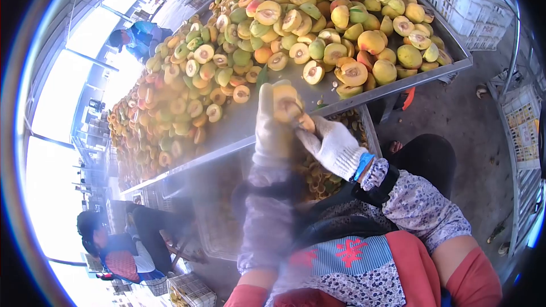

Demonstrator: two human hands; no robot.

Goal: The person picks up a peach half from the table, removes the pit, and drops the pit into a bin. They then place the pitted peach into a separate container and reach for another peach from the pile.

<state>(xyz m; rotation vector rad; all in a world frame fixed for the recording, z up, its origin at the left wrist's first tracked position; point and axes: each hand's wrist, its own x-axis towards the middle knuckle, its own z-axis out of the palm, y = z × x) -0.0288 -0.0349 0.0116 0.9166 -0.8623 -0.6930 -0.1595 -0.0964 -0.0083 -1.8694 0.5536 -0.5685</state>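
My left hand (265, 119), in a pale glove, is closed around a halved peach (286, 101) with its cut face towards me. Close against that face is my right hand (336, 146), in a white knit glove, its fingers pinched. Whatever sits between those fingers is too small and hazy to make out. Both hands are above the near edge of a metal table (296, 82). Beyond them lies a large heap of whole and halved peaches (267, 14), some halves with stones showing.
Cut scraps (324, 179) lie below the table edge. White plastic crates (466, 8) stand at the back right, and another crate (520, 116) is at the right. A seated person (122, 244) is at lower left; another person (139, 38) is across the table.
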